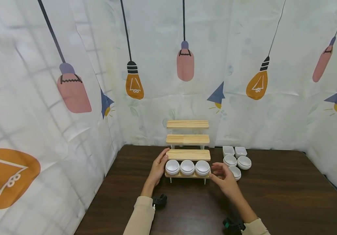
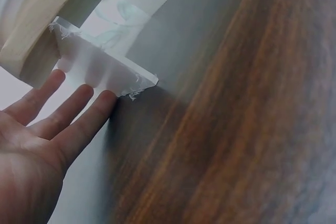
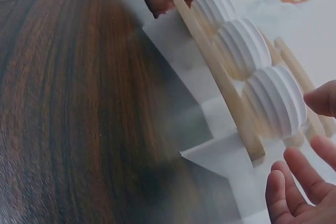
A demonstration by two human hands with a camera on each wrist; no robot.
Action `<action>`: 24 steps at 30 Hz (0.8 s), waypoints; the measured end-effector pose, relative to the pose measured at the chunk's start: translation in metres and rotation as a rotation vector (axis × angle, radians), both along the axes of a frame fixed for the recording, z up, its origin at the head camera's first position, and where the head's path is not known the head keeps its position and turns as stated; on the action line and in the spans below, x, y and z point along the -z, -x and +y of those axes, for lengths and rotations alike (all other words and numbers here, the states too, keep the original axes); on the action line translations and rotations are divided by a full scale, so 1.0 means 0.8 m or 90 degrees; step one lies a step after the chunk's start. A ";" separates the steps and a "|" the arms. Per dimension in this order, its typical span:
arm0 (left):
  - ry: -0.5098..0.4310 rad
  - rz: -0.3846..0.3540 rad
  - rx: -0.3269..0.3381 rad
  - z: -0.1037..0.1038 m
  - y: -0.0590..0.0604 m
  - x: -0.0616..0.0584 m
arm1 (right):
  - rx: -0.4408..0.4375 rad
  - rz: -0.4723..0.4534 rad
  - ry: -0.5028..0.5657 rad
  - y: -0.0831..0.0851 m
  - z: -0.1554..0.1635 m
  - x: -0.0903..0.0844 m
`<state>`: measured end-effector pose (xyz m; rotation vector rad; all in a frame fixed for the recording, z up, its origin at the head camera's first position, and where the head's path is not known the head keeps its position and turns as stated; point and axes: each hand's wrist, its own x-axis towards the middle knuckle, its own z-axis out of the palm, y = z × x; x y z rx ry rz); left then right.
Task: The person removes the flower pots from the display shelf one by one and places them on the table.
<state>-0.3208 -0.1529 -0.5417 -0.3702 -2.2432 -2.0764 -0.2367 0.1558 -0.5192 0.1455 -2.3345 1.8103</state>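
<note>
A stepped wooden rack (image 1: 187, 139) with white side panels stands at the back of the dark table (image 1: 274, 195). Three white ribbed bowls (image 1: 187, 167) sit in a row on its lowest step, also seen in the right wrist view as bowls (image 3: 247, 45). My left hand (image 1: 158, 167) lies flat against the rack's left side, its straight fingers (image 2: 79, 108) touching the white side panel (image 2: 105, 72). My right hand (image 1: 223, 174) hovers just off the rack's right end, fingers (image 3: 299, 182) relaxed and spread, holding nothing.
Several loose white dishes (image 1: 235, 160), square and round, sit on the table to the right of the rack. A printed curtain (image 1: 68, 98) closes in the back and both sides. Bare tabletop shows in front of the rack.
</note>
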 end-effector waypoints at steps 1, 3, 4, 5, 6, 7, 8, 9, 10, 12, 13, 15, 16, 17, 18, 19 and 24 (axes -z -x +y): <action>0.004 0.001 -0.002 0.000 0.000 0.000 | 0.001 -0.002 0.002 0.000 -0.001 0.000; 0.005 0.001 -0.001 0.000 -0.001 -0.001 | 0.001 -0.008 0.007 0.000 -0.004 0.000; 0.005 0.001 0.000 -0.001 -0.002 -0.002 | 0.000 -0.012 0.010 0.000 -0.006 0.000; 0.007 0.001 0.002 -0.001 -0.002 -0.002 | 0.000 -0.016 0.013 0.000 -0.007 0.000; 0.007 0.000 0.002 -0.001 -0.002 -0.001 | -0.001 -0.018 0.015 0.000 -0.009 0.001; 0.007 -0.003 0.002 -0.001 -0.002 -0.001 | -0.002 -0.019 0.018 0.000 -0.010 0.002; 0.007 -0.005 0.003 -0.002 -0.002 -0.001 | -0.003 -0.019 0.021 0.000 -0.011 0.002; 0.007 -0.007 0.003 -0.002 -0.002 0.000 | -0.003 -0.018 0.023 0.001 -0.012 0.003; 0.009 -0.008 0.003 -0.002 -0.002 0.000 | -0.003 -0.016 0.024 0.001 -0.013 0.003; 0.009 -0.012 0.001 -0.002 -0.001 0.001 | 0.003 -0.008 0.023 0.001 -0.015 0.004; 0.009 -0.012 0.000 -0.002 -0.001 0.001 | 0.005 -0.004 0.023 0.000 -0.016 0.004; 0.010 -0.014 -0.001 -0.001 -0.002 0.001 | 0.011 0.005 0.018 0.000 -0.018 0.004; 0.012 -0.016 -0.002 -0.001 -0.002 0.001 | 0.014 0.008 0.015 0.000 -0.019 0.004; 0.013 -0.017 -0.002 -0.001 -0.002 0.001 | 0.017 0.012 0.013 0.000 -0.020 0.004; 0.013 -0.019 -0.002 -0.001 -0.002 0.002 | 0.020 0.015 0.008 0.000 -0.021 0.004; 0.013 -0.020 -0.002 -0.001 -0.002 0.002 | 0.022 0.015 0.008 0.000 -0.022 0.003; 0.008 -0.021 0.001 -0.001 -0.001 0.002 | 0.031 0.020 -0.011 0.004 -0.027 0.004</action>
